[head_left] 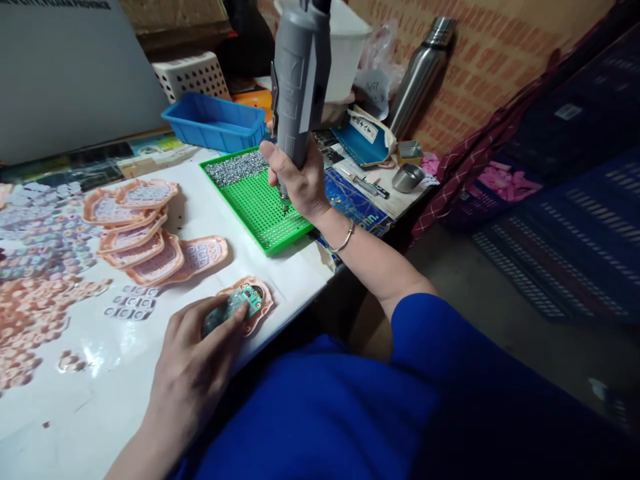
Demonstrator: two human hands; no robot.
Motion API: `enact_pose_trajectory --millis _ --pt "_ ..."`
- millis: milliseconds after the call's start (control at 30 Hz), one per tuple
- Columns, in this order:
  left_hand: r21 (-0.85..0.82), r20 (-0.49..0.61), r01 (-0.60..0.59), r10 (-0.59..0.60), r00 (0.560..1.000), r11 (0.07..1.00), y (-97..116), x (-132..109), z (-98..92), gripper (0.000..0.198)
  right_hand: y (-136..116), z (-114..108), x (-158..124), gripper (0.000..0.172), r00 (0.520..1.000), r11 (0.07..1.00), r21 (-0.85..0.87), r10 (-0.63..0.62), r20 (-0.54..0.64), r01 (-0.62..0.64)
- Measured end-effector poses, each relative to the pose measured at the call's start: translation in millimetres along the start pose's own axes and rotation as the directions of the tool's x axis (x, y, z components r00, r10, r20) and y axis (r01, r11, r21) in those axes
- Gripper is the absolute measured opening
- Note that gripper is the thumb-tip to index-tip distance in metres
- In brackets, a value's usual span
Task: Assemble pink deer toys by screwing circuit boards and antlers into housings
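Note:
My right hand is closed around a grey electric screwdriver, held upright with its tip down on the green perforated screw tray. A heap of small silver screws lies at the tray's far end. My left hand presses down on a pink plastic shell with a green circuit board in it, near the table's front edge. The fingers curl over the board's left part.
A stack of pink shells lies left of the tray, with loose keypad pieces further left. Behind are a blue bin, a white basket, a steel flask and small metal cups.

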State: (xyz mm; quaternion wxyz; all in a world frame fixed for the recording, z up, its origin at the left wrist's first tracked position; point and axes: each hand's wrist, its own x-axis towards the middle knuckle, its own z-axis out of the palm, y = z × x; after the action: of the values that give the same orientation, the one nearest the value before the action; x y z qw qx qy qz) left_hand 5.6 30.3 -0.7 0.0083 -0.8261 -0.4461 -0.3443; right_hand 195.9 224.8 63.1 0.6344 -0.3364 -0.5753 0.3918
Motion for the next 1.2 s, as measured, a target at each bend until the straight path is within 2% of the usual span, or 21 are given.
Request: enact_pose_trajectory --millis 200,400,600,700,833,1000,1067,1100,1200 --pt "-0.023 0.040 0.019 -0.018 0.999 1.000 -0.4 -1.3 -0.6 0.039 4.1 -1.3 0.6 0.036 0.999 0.996 -0.077 0.044 -0.028 -0.046" --pt "-0.060 0.013 0.057 -0.057 0.998 0.997 -1.7 -6.0 4.0 0.040 8.4 -1.6 2.6 0.054 0.999 0.999 -0.034 0.033 -0.005 -0.033" --pt "-0.064 0.007 0.059 -0.058 0.998 0.996 -2.0 -5.7 3.0 0.039 15.6 1.4 4.3 0.053 0.998 0.995 -0.074 0.057 -0.027 -0.059" --pt "-0.065 0.010 0.046 -0.045 0.999 0.997 -2.4 -5.0 2.7 0.037 15.1 0.2 5.7 0.058 0.998 0.996 -0.064 0.057 -0.021 -0.058" --pt "-0.099 -0.024 0.079 -0.081 0.996 0.992 -1.2 -4.8 5.4 0.034 2.7 0.7 9.0 0.053 1.000 1.000 -0.027 -0.015 0.004 0.016" --pt "-0.153 -0.032 0.171 -0.178 0.983 0.973 3.5 -0.9 -1.0 0.026 -31.3 16.3 -5.5 0.035 0.991 0.991 0.055 -0.123 0.045 0.121" --pt "-0.194 -0.037 0.288 -0.301 0.953 0.938 1.2 1.1 -10.0 0.022 -46.2 25.7 -20.2 0.028 0.983 0.980 0.112 -0.169 0.065 0.162" --pt "-0.222 -0.037 0.364 -0.380 0.924 0.905 -1.3 2.1 -15.4 0.021 -53.2 30.1 -28.9 0.025 0.982 0.979 0.119 -0.173 0.073 0.164" --pt "-0.318 -0.007 0.611 -0.646 0.763 0.725 -11.4 4.8 -30.9 0.025 -70.6 41.7 -56.8 0.031 0.979 0.998 0.017 -0.068 0.193 0.066"
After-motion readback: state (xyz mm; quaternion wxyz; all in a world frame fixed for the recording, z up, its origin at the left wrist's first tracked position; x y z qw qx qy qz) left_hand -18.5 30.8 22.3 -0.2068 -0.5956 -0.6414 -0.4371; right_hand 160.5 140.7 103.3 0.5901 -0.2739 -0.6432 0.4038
